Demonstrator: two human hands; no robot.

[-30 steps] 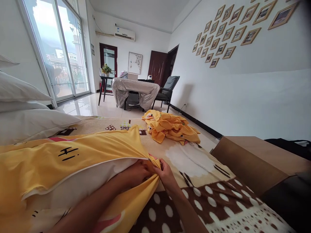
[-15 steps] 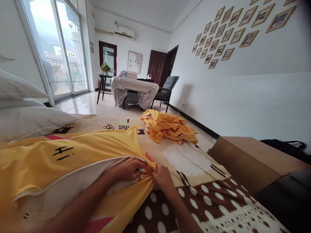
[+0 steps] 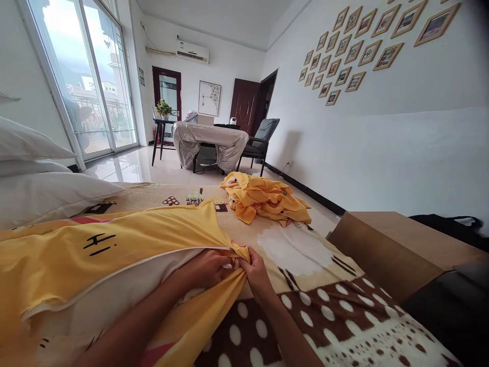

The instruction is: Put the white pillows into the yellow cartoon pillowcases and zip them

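Note:
A yellow pillowcase (image 3: pixel 153 224) with black "Hi!" lettering lies across the bed, its long side opening gaping toward me. Inside the opening shows a white pillow (image 3: pixel 95 300). My left hand (image 3: pixel 208 267) reaches into the opening with fingers curled on a bit of white fabric, likely the pillow's corner; the fingertips are partly covered. Just right of it, my right hand (image 3: pixel 256 270) is closed around the gathered end corner of the pillowcase, thumb on top. The two hands nearly meet at that corner.
A heap of yellow covers (image 3: pixel 267 199) lies farther back on the patterned blanket (image 3: pixel 298 250). White pillows (image 3: pixel 57 196) are stacked at left. A cardboard box (image 3: pixel 397 244) stands beside the bed at right. A covered table (image 3: pixel 210 135) and a chair (image 3: pixel 263 140) are beyond.
My right hand has shifted slightly right and its grip has turned on the pillowcase corner, which is more bunched. My left hand has pushed a little further toward that corner.

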